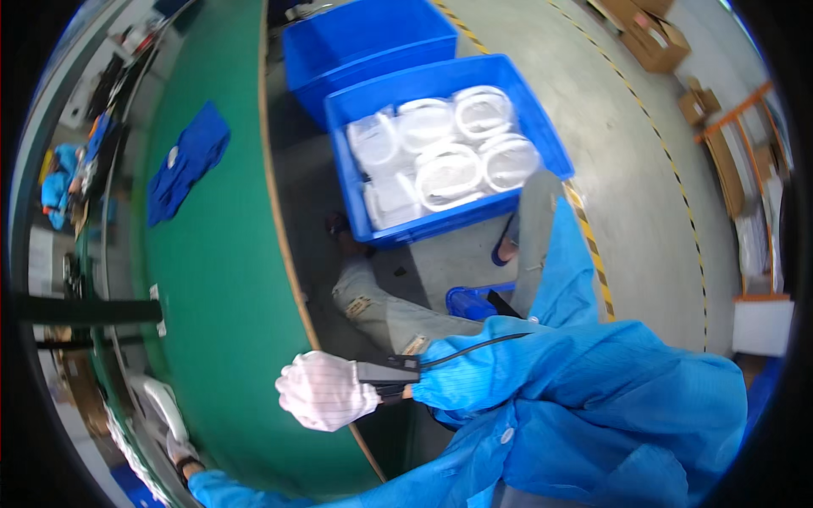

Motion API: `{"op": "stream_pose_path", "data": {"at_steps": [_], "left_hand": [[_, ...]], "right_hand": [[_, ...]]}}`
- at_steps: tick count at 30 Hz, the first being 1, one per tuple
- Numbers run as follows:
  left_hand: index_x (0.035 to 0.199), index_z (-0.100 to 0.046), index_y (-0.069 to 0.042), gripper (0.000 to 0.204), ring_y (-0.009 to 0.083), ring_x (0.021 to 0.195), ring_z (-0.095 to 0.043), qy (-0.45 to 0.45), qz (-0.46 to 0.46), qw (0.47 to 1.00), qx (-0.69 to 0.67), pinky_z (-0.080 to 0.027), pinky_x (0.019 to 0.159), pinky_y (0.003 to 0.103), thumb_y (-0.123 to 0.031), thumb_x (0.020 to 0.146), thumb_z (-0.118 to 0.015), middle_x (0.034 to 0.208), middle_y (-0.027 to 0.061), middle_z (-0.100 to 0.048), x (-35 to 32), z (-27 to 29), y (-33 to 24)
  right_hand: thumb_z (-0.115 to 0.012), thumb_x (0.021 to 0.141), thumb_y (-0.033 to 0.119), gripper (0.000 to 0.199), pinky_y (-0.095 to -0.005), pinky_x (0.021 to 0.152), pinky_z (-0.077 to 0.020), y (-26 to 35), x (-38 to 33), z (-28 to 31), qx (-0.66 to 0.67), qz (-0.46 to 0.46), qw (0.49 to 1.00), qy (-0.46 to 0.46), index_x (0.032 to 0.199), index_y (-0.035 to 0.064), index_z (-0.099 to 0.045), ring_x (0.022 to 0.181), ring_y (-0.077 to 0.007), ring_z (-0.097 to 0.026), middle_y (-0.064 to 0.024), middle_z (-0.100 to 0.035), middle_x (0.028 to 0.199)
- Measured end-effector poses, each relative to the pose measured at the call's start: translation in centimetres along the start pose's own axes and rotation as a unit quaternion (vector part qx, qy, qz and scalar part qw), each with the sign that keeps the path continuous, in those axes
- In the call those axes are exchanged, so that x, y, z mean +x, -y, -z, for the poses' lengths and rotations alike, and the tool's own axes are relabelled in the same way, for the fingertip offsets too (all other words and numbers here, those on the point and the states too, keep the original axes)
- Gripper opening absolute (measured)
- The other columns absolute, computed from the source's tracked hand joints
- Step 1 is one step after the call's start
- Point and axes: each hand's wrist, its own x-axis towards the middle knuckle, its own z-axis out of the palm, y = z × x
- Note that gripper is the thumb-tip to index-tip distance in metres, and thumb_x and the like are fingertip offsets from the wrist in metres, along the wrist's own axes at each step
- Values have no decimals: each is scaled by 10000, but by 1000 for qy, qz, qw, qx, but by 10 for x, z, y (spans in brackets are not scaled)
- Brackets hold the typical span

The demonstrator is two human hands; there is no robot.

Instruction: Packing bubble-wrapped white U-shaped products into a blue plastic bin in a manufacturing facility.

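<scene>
My left hand (179, 449), gloved, is at the lower left with its fingers closed at the lower end of a white curved ring-shaped piece (163, 406). Part of that piece is blurred against the bench's far side. My right hand (326, 391), in a white striped glove, hovers by the wooden edge of the green table (229, 339). Its fingers are curled into a fist and nothing shows in them. A dark device (389, 372) with a cable is strapped at that wrist.
A blue crate (550, 144) holds several white oval ring-shaped pieces in clear wrapping; another blue crate (364, 38) stands behind it. Blue cloth (188, 161) lies on the green table. A black bar (93, 311) juts over it. Cardboard boxes (652, 38) stand at the far right.
</scene>
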Motion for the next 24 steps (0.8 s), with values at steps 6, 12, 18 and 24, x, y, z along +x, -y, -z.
{"op": "stream_pose_path", "data": {"at_steps": [6, 12, 18, 24], "left_hand": [[1207, -590, -112, 337, 100, 632, -501, 107, 169, 916, -347, -389, 511, 231, -267, 937, -459, 817, 27, -592, -33, 86, 13], [1214, -568, -122, 327, 98, 592, -455, -218, 168, 933, -233, -348, 456, 226, -290, 943, -497, 795, -9, -529, -243, -9, -113], [901, -520, -107, 121, 45, 422, -399, -158, 143, 913, -348, -255, 320, 178, -225, 911, -549, 605, -35, -459, -368, -92, -186], [873, -512, -97, 155, 84, 412, -453, -267, 99, 913, -292, -287, 337, 187, -211, 865, -617, 603, -5, -506, -391, -152, -216]], "right_hand": [[-589, 688, 211, 175, -394, 617, -448, 15, 8, -3, -51, 58, 957, -281, 742, 49, -550, 724, -240, -555, -93, -547, 771], [-625, 673, 233, 196, -383, 495, -437, 6, 2, 0, -66, 58, 994, 66, 713, 42, -599, 559, -244, -557, -92, -531, 619], [-665, 807, 484, 790, -331, 814, -482, -3, 47, 7, 606, -135, 778, 98, 1307, -71, -408, 959, -233, -600, -206, -601, 1105], [-558, 892, 505, 797, -407, 901, -430, 57, 59, -22, 401, -83, 880, 240, 1380, -79, -322, 1001, -305, -546, -230, -541, 1033]]}}
